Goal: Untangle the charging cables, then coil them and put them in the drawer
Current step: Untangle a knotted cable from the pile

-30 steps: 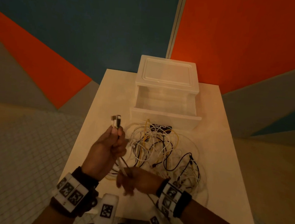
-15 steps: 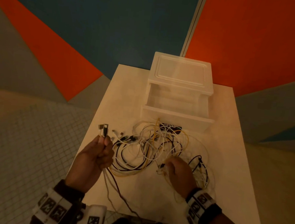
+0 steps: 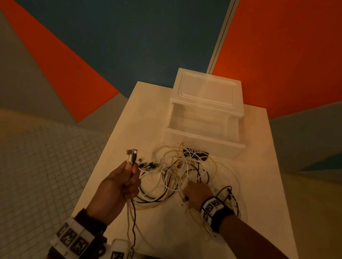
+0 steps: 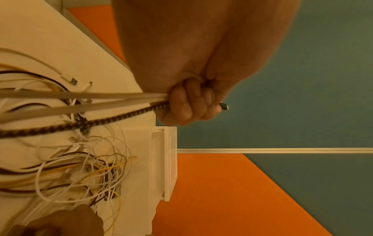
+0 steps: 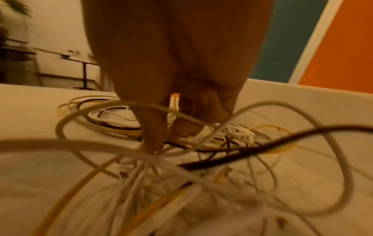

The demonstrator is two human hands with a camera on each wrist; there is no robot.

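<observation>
A tangle of white, yellow and black charging cables (image 3: pixel 183 175) lies on the white table (image 3: pixel 263 198) in front of the open, empty drawer (image 3: pixel 202 141). My left hand (image 3: pixel 120 184) is raised at the table's left edge. It grips several cable ends in a fist (image 4: pixel 187 105), among them a braided dark cable (image 4: pixel 101 123), with their plugs (image 3: pixel 132 155) sticking up. My right hand (image 3: pixel 196 194) reaches down into the tangle, where its thumb and fingertips (image 5: pixel 151 143) pinch a white cable (image 5: pixel 149 154). That view is blurred.
The white plastic drawer unit (image 3: pixel 207 93) stands at the back of the table against a blue and orange wall. Cables from my left fist hang over the table's front edge (image 3: pixel 133 238). Tiled floor (image 3: pixel 30 169) lies to the left.
My right hand has left its place just below the left hand and moved right into the tangle. The left hand still holds the cable ends and has shifted slightly left.
</observation>
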